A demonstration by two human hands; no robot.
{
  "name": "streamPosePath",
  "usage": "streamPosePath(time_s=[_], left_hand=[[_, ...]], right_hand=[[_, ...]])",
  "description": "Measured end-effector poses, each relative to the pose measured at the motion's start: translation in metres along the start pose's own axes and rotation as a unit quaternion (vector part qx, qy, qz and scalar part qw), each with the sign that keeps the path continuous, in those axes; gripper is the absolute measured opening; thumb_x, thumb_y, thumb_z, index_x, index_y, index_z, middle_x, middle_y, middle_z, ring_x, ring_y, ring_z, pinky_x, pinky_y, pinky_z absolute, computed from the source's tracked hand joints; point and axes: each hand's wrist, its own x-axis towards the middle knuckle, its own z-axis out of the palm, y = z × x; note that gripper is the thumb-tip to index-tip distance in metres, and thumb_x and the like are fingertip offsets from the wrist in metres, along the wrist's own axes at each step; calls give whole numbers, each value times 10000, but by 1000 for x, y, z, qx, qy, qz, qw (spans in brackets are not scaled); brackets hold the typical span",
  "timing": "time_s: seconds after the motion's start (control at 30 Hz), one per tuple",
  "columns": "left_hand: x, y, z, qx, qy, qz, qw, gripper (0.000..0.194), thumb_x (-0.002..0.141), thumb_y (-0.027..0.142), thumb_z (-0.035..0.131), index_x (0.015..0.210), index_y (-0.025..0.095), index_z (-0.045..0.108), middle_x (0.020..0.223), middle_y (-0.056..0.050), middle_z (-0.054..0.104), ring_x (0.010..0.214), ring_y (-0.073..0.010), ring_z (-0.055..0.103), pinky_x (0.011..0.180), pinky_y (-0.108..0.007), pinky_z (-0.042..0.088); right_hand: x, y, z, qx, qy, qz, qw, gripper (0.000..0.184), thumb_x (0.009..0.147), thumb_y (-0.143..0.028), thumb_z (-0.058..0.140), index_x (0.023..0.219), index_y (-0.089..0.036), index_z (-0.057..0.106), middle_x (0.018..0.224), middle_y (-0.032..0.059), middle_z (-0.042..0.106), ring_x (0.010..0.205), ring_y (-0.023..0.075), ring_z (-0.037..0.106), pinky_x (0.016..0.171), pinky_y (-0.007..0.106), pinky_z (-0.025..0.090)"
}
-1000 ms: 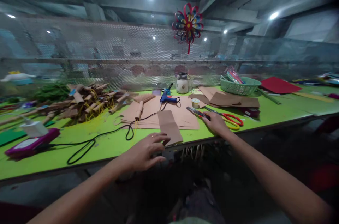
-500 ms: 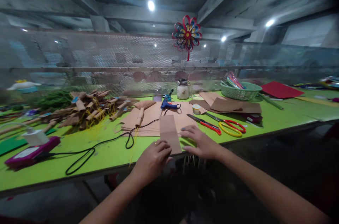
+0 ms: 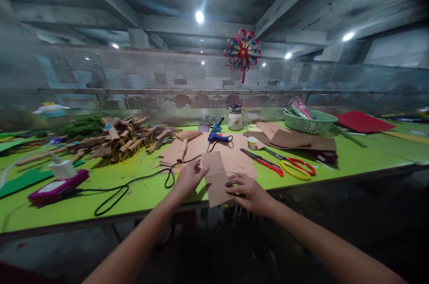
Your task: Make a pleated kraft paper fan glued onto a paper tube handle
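Observation:
A brown paper strip (image 3: 217,177) lies at the near edge of the green table (image 3: 140,190), its lower end past the edge. My left hand (image 3: 189,177) rests on the strip's left side with fingers stretched out flat. My right hand (image 3: 248,193) presses on its lower right corner, fingers curled down onto the paper. Behind the strip lies a stack of brown sheets (image 3: 231,156) with a folded paper fan (image 3: 186,141) on it.
A blue glue gun (image 3: 217,136) with a black cord (image 3: 134,183) sits behind the sheets. Red craft knife (image 3: 263,161) and red-yellow scissors (image 3: 295,167) lie to the right, a green basket (image 3: 310,121) further back. A heap of finished fans (image 3: 124,138) and a purple box (image 3: 58,185) lie left.
My right hand left the craft knife by the scissors and came onto the strip. My left hand moved up along the strip's left side. The strip has slid nearer the edge.

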Motion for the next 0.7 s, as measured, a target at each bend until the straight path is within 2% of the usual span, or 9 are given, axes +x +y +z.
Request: streamPosePath(time_s=[0.07,0.13,0.2,0.3,0.37,0.43,0.53,0.6,0.7], left_hand=[[21,0,0,-21,2,-34,999,572,654,361,707,1146,104,566,1059,-184,627,914,-267,616,752,-345,491],[34,1,6,-57,-8,-64,996,603,649,345,708,1178,112,535,940,-156,659,734,-217,643,628,-309,494],[39,3,14,-104,-22,-76,991,621,640,318,711,1197,126,514,814,-105,671,615,-176,632,557,-273,473],[38,9,25,-172,-30,-55,983,545,602,288,729,1103,138,576,734,-59,665,599,-153,622,545,-240,451],[35,13,29,-207,-33,-30,977,439,568,288,741,960,124,634,733,-58,669,635,-157,623,573,-240,455],[32,16,30,-233,-36,-6,972,373,556,306,739,864,113,653,762,-69,680,671,-169,625,608,-253,463],[30,18,29,-257,-37,22,965,355,566,321,723,847,112,663,797,-76,692,702,-191,627,636,-277,469],[29,17,27,-264,-28,35,963,342,562,306,723,842,118,666,797,-69,693,723,-199,627,651,-285,468],[28,15,26,-264,-6,47,963,296,573,287,721,813,126,657,778,-47,683,732,-181,617,656,-265,459]], right_hand=[[2,-2,-1,50,31,24,998,172,837,-198,562,930,-209,706,926,81,679,966,204,576,845,343,469],[6,-5,-2,97,61,66,991,175,851,-226,548,891,-199,716,860,75,681,864,186,602,772,313,485],[11,-8,-4,142,70,119,980,185,846,-254,554,897,-189,719,805,59,681,774,174,610,713,294,486],[27,-4,-8,187,90,194,959,186,812,-299,582,833,-176,720,730,35,672,708,172,605,667,286,480],[41,6,-11,189,139,220,947,197,774,-335,612,712,-165,692,762,47,660,760,188,605,691,297,479],[56,19,-11,178,192,228,938,223,739,-364,635,638,-165,638,920,81,639,908,217,587,743,316,475],[74,34,-6,208,232,240,920,245,688,-390,672,623,-169,587,1145,115,560,1097,255,500,761,331,476],[79,38,1,256,234,253,903,268,667,-404,691,627,-167,573,1035,111,602,997,243,545,696,314,482],[80,38,11,299,238,264,885,291,701,-434,666,664,-163,566,692,34,593,677,167,558,592,276,459]])
